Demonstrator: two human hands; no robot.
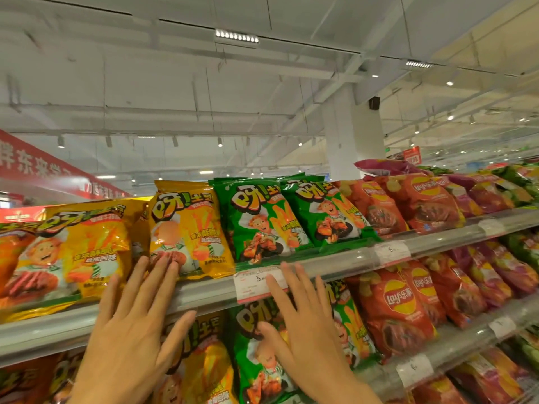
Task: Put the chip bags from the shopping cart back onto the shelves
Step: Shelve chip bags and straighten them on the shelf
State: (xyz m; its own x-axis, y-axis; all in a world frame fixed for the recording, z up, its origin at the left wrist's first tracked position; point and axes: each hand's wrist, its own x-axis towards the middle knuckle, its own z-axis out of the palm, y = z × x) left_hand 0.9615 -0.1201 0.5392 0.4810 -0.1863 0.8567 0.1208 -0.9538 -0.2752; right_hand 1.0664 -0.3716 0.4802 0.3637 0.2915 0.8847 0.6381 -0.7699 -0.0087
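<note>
"lay's" on red chip bags, "5" on shelf price tag, "呀!土豆" on green bags

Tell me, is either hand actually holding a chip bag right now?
No. The left hand touches the yellow bag with straight fingertips; the right hand is spread open.

Both hands reach up and forward, backs toward the camera. The left hand spreads straight fingers. The right hand is likewise flat, fingers splayed.

We note a white beamed ceiling, lit strip lights, a white pillar, and a red banner.
</note>
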